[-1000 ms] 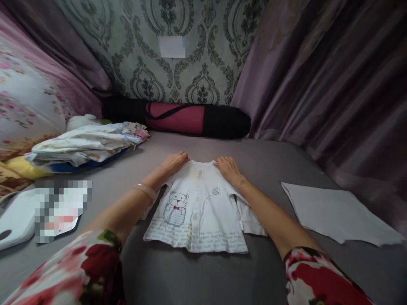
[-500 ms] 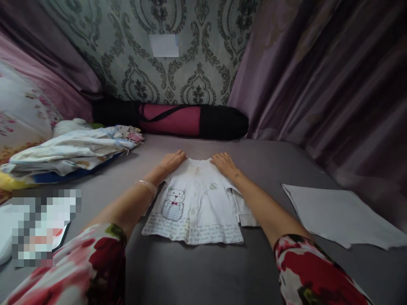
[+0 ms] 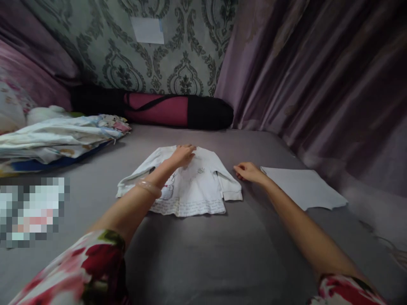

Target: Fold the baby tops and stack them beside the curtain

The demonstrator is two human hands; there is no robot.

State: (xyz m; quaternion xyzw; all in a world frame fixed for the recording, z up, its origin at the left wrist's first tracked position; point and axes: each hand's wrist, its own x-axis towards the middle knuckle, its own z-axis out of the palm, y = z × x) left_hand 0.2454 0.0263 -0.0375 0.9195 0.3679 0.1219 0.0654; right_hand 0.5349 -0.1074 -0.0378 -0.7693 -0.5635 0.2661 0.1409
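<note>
A small white long-sleeved shirt (image 3: 203, 186) with a printed bear, buttons down the front and a lettered hem lies face up on the grey sheet. Its sleeves angle out to both sides. My left hand (image 3: 185, 155) rests at the collar, fingers loosely spread over the cloth, with the forearm crossing the front and covering part of the bear. Beside the right sleeve is my right hand (image 3: 249, 172), its fingers curled together and nothing visible in them. It looks slightly apart from the sleeve. Further right lies a flat white cloth (image 3: 302, 186).
A heap of light patterned cloth (image 3: 63, 137) lies at the left. Along the wall stretches a long black and maroon bag (image 3: 155, 109). Purple curtains (image 3: 305, 67) hang at the right. A blurred-out item (image 3: 38, 212) lies at the near left.
My left hand has shifted along the collar toward its middle. My right hand has left the right shoulder and moved out beside the sleeve. Both sleeves now show spread outward. The view has turned right.
</note>
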